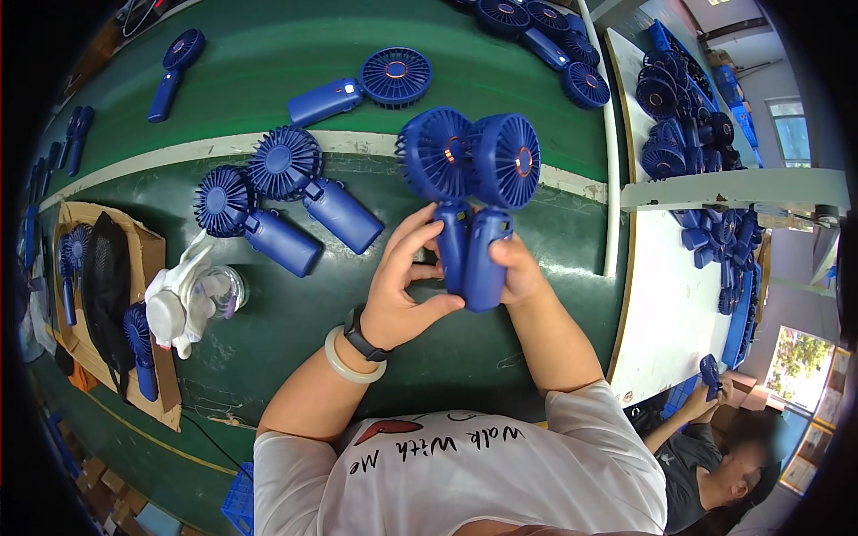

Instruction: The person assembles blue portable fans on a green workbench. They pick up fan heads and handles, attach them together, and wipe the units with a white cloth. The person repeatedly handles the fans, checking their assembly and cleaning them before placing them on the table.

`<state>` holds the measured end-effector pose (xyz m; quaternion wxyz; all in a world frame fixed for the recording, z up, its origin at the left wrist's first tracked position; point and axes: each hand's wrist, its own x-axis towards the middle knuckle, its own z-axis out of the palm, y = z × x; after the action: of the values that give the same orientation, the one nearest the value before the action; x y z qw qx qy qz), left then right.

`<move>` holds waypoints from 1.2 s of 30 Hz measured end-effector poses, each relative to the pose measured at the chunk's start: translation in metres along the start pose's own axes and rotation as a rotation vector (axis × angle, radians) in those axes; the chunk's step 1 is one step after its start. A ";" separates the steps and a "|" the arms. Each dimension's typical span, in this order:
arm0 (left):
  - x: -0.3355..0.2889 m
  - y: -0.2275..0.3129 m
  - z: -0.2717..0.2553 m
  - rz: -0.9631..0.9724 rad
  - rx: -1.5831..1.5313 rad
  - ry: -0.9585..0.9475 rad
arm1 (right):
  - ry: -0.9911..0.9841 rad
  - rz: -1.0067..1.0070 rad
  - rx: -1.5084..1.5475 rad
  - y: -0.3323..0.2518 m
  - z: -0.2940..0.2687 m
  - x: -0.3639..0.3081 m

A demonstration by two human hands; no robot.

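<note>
My left hand is curled about the handle of one blue handheld fan, fingers bent and thumb pressed against its lower end; my right hand is closed around the handle of a second blue fan, held just beside the first so the two handles touch and the two round grilles stand side by side; both fans are lifted above the green belt, over its near half, close to the white stripe that crosses it; on the belt toward its left side lie two more blue fans, side by side and touching, heads toward the stripe; beyond the stripe another fan lies flat, and one more near the far left edge; near the left edge sits a clear jar beside a white cloth, next to a cardboard box; at the right a white table bears a heap of blue fans; another person's hand holds a fan at the lower right corner
</note>
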<state>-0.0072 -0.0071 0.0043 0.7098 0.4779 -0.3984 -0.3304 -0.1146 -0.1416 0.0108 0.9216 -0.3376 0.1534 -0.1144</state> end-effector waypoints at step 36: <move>-0.038 0.051 0.042 0.157 0.599 -0.684 | 1.234 -0.023 -1.282 -0.100 -0.077 -0.276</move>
<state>-0.0571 0.0242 0.0520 0.3912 0.4938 -0.7225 -0.2846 -0.4086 -0.1750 0.0772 0.3073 -0.6684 0.6537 -0.1773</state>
